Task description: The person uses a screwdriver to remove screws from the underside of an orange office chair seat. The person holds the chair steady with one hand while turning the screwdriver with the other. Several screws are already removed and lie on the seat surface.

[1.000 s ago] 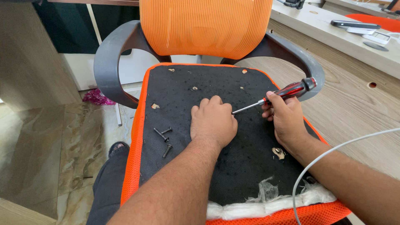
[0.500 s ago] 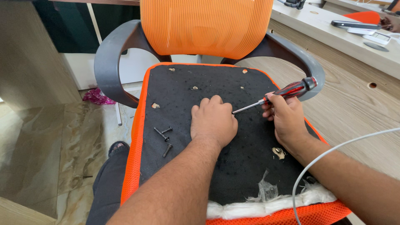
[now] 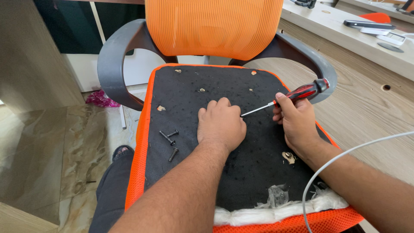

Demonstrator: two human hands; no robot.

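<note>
Two hands at work: both over the seat's black underside, head view only.
Left hand (image 3: pixel 221 126): palm down, fingers curled and close together, pressing flat on the black panel (image 3: pixel 241 172); nothing seen in its grasp, though whatever lies under the fingertips is hidden.
Right hand (image 3: pixel 297 123): closed around the screwdriver (image 3: pixel 286 98) low on its handle, thumb laid along it.
Screwdriver: red and black handle up and to the right, thin metal shaft slanting down left, tip touching or just beside the left fingertips; the exact contact point cannot be told.
Screwdriver handling: judged light and stiff, ridged handle gives good purchase; thin shaft likely to skid off if tilted. Best held on the handle, as now.
Panel: judged rigid under thin fabric, holds up under the pressing hand.
Bolts (image 3: pixel 170 140): three dark loose ones lying left of the left hand, near the orange edge (image 3: pixel 140 155); small, likely to roll.
Padding (image 3: pixel 276 207): white fluff showing at the near edge, soft.
Cable (image 3: pixel 345 153): white, arcing over the right forearm.
Armrests (image 3: pixel 113 64): grey, either side of the orange mesh back (image 3: pixel 213 26).
</note>
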